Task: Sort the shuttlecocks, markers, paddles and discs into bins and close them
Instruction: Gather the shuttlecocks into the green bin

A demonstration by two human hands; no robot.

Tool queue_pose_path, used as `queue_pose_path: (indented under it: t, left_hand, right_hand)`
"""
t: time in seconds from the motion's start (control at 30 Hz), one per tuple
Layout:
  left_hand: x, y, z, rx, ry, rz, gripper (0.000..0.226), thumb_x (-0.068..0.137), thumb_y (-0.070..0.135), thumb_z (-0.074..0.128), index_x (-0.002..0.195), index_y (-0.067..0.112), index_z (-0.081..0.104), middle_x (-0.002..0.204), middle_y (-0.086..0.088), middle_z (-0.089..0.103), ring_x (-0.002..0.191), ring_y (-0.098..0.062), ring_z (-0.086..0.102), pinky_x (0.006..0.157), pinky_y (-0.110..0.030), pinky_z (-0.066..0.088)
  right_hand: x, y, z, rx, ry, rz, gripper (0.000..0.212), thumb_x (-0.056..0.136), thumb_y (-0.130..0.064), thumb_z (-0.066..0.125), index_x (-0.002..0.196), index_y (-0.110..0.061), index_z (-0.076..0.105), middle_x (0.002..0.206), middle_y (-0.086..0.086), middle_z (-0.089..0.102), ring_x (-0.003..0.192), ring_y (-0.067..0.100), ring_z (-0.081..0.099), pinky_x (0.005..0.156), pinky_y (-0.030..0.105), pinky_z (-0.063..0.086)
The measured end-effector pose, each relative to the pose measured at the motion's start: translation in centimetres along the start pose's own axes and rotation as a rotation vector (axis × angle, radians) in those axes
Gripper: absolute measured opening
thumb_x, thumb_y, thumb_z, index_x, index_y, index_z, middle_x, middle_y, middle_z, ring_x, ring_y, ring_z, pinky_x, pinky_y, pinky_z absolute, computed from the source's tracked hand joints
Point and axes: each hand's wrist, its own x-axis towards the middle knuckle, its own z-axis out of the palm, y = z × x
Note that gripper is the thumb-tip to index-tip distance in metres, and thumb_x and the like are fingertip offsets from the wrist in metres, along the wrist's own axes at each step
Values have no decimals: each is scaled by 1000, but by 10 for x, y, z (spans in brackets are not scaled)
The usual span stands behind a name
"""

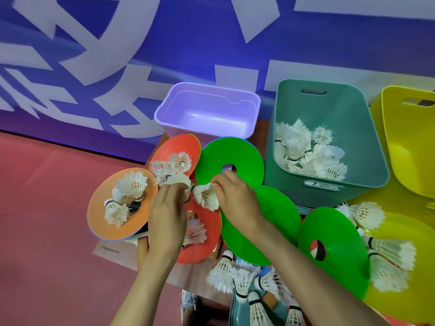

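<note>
Here, both hands (164, 217) pinching shuttlecocks (207, 196), lettering unreadable

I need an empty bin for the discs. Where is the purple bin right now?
In the head view, the purple bin stands at top centre against the blue wall, left of the green bin holding shuttlecocks and just behind the red disc.

- A red floor (47, 208) fills the lower left, matte and slightly mottled.
- A blue wall banner (164, 43) runs across the whole back, meeting the floor along a slanted line. Big white lettering (77, 36) is printed on it, cut off at the frame's edges, so I cannot read it.
- A brown board (113, 251) lies flat on the floor, one pale corner poking out at the left with small print too faint to make out.
</note>
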Motion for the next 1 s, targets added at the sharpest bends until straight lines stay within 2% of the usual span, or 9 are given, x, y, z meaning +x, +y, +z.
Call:
queue_pose_path:
  t: [0.17, 0.3, 0.4, 0.5, 0.57, 0.73, 0.8, 0.9, 1.0]
  left_hand:
    - [12, 39, 7, -186, 104, 79, 13, 88, 3, 55, 94, 12, 63, 92, 2, 60, 89, -13, 54, 78, -27, 41]
    - [29, 73, 18, -279, 144, 178, 9, 88, 2, 55, 91, 6, 63, 90, 0, 61, 88, -13, 54, 77, -24, 40]
    - [43, 103, 32, -326, 131, 266, 11, 86, -1, 57, 90, 7, 62, 88, 0, 60, 86, -14, 53, 77, -21, 39]
    - [54, 134, 50, -358, 78, 330, 13, 85, 0, 58, 93, 10, 61, 89, -2, 61, 86, -16, 54, 78, -26, 41]
    - [62, 150, 64, -376, 0, 370, 14, 86, 3, 57, 95, 13, 60, 92, -1, 61, 88, -18, 56, 79, -30, 43]
    - [85, 180, 101, -282, -197, 394, 17, 84, 3, 57, 91, 18, 62, 93, 0, 59, 87, -23, 58, 76, -33, 45]
    - [94, 189, 112, -230, -231, 389, 18, 82, 0, 57, 87, 17, 64, 93, -1, 59, 86, -25, 59, 73, -34, 47]
    - [112, 200, 126, -163, -246, 391, 20, 79, -2, 56, 86, 15, 64, 95, -3, 59, 87, -27, 60, 68, -37, 49]
    - [129, 208, 140, -101, -222, 418, 19, 80, 0, 56, 88, 15, 64, 96, -2, 59, 85, -27, 59, 62, -34, 46]
  right_hand:
    - [6, 11, -50, 113, 207, 42, 16, 91, -16, 51, 94, -10, 65, 91, 5, 61, 78, 22, 60, 68, 39, 53]
    - [9, 24, -94, 124, 330, 79, 13, 93, -13, 53, 95, -11, 65, 93, 1, 59, 81, 9, 54, 74, 30, 48]
    - [8, 44, -126, 61, 406, 145, 10, 93, -12, 54, 95, -13, 64, 93, 1, 59, 79, 13, 55, 71, 33, 49]
    - [4, 73, -155, -42, 439, 260, 9, 93, -14, 54, 94, -15, 64, 93, 2, 59, 79, 20, 57, 67, 38, 49]
    - [2, 91, -172, -112, 443, 330, 9, 93, -14, 55, 94, -13, 64, 92, 4, 59, 80, 24, 57, 67, 39, 48]
    - [11, 126, -193, -230, 365, 458, 13, 93, -9, 52, 97, -4, 64, 96, 13, 61, 83, 29, 58, 67, 30, 38]
    - [23, 136, -195, -236, 305, 521, 20, 94, -8, 48, 108, -3, 61, 106, 15, 60, 94, 31, 58, 73, 30, 41]
    - [38, 143, -197, -202, 187, 620, 43, 95, -11, 47, 137, -5, 39, 134, 15, 47, 119, 29, 48, 94, 32, 41]
    - [38, 148, -200, -165, 153, 627, 46, 96, -19, 48, 139, -10, 36, 137, 10, 45, 116, 25, 50, 93, 30, 41]
